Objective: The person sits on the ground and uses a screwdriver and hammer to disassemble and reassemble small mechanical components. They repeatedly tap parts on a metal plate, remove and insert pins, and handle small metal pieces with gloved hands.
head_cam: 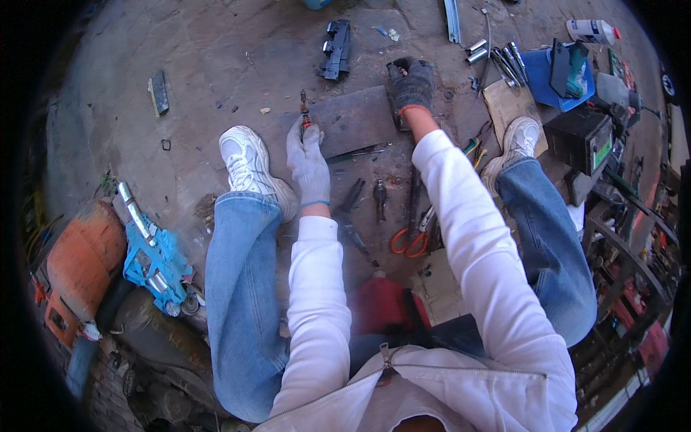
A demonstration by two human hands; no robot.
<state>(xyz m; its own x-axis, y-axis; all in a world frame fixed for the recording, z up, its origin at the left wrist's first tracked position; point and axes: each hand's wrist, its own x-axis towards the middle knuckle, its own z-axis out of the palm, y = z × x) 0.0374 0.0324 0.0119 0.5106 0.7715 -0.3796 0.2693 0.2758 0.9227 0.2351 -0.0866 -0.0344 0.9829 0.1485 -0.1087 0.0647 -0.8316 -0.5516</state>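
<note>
My left hand (307, 156), in a pale knit glove, grips a slender metal part (304, 105) with orange-red on it, its thin tip pointing away from me. It is over the near-left edge of a flat dark plate (351, 116) on the ground. My right hand (411, 86), in a dark soiled glove, is at the plate's right end with curled fingers. Whether those fingers hold anything is hidden. Below that wrist lies a dark bar (414, 194). Between my arms lie a dark metal fitting (380, 200) and orange-handled scissors (413, 242).
A black plastic switch panel (337, 49) lies beyond the plate. To the right are metal sockets (476, 51), a blue container (545, 81) and a black battery (580, 137). A red container (380, 305) stands near my lap. An orange case (86, 259) is at left.
</note>
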